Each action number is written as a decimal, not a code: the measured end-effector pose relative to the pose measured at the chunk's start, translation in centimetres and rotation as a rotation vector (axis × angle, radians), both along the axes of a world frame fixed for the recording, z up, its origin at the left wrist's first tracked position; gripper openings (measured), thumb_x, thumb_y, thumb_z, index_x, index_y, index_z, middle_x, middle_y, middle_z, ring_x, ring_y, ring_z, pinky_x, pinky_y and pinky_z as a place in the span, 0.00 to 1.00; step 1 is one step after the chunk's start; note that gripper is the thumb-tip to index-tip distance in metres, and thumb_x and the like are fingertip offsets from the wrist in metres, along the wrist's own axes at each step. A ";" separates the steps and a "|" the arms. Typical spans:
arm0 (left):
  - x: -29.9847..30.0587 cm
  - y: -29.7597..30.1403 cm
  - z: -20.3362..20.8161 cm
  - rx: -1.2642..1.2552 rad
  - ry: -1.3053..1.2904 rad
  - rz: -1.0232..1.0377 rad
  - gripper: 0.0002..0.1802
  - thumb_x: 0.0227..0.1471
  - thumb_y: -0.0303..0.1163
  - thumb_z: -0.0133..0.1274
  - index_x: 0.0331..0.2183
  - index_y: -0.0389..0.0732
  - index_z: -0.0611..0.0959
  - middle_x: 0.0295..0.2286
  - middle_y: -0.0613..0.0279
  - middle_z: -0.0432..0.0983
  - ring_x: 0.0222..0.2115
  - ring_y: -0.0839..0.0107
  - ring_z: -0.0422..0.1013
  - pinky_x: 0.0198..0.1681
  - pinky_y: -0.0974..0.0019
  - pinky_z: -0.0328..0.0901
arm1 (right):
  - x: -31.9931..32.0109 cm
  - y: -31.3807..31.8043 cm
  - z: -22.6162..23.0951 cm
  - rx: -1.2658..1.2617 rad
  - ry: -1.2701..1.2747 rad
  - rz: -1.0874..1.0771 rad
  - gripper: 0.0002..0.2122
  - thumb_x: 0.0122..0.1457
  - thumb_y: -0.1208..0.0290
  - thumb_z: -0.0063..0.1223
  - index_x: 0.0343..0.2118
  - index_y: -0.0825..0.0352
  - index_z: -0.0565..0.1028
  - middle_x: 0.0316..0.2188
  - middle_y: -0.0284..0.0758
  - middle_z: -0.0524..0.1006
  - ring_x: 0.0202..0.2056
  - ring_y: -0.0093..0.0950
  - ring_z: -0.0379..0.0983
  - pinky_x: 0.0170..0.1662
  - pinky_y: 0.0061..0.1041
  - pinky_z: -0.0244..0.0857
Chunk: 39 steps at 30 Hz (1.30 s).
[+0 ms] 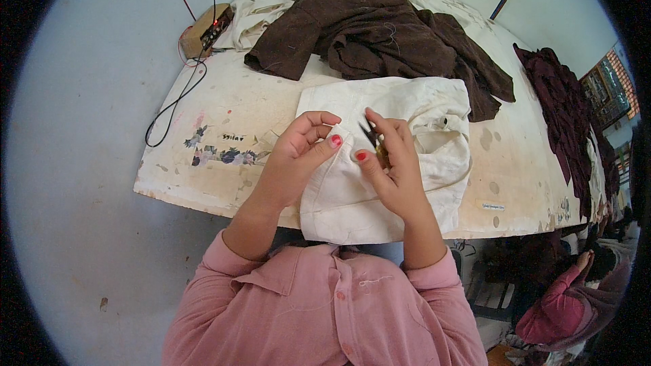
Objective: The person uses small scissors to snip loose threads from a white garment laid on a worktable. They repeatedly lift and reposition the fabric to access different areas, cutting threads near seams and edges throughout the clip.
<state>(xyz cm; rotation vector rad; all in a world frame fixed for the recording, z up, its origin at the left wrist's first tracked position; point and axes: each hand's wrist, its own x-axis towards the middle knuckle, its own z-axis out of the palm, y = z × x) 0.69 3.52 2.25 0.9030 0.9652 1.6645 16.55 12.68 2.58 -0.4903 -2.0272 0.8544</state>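
A white garment (pixel 380 210) lies in front of me over the table's near edge, part of it bunched at its right side. Thumb and fingers of my left hand (pixel 302 152) pinch a raised edge of the cloth along a seam. In my right hand (pixel 393 163) is a pair of small thread snips (pixel 370 137) with dark blades and a bit of yellow at the grip. The blades are slightly blurred and lie just right of the pinched cloth; whether they touch it I cannot tell. My fingers hide most of the snips' handle.
A dark brown garment (pixel 380 24) lies heaped behind the white one on the stained table (pixel 502 163). At far left stands a box with a red light (pixel 207 30) and dangling cables. Dark maroon cloth (pixel 556 108) lies at right. A person in pink (pixel 556 312) sits at lower right.
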 end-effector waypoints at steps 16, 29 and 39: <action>1.0 -0.1 0.4 -0.001 -0.147 -0.119 0.17 0.57 0.24 0.49 0.49 0.36 0.71 0.41 0.63 0.72 0.41 0.78 0.69 0.45 0.76 0.64 | 1.3 -0.8 0.5 0.232 -0.030 -0.079 0.14 0.53 0.76 0.57 0.45 0.66 0.78 0.32 0.38 0.78 0.25 0.29 0.75 0.28 0.22 0.67; 1.5 -0.2 -0.3 -0.013 0.047 0.049 0.13 0.56 0.20 0.50 0.44 0.36 0.72 0.35 0.66 0.71 0.34 0.84 0.68 0.38 0.81 0.65 | 1.1 -2.0 1.5 0.054 0.055 -0.140 0.10 0.43 0.79 0.62 0.31 0.70 0.77 0.23 0.35 0.72 0.23 0.26 0.69 0.27 0.21 0.62; 2.2 -0.3 -1.1 0.160 0.518 0.244 0.10 0.54 0.19 0.51 0.40 0.34 0.76 0.34 0.64 0.74 0.34 0.81 0.71 0.38 0.78 0.67 | 0.6 -1.1 0.6 -0.142 -0.007 -0.067 0.04 0.51 0.76 0.59 0.29 0.70 0.77 0.20 0.28 0.71 0.23 0.17 0.63 0.28 0.17 0.56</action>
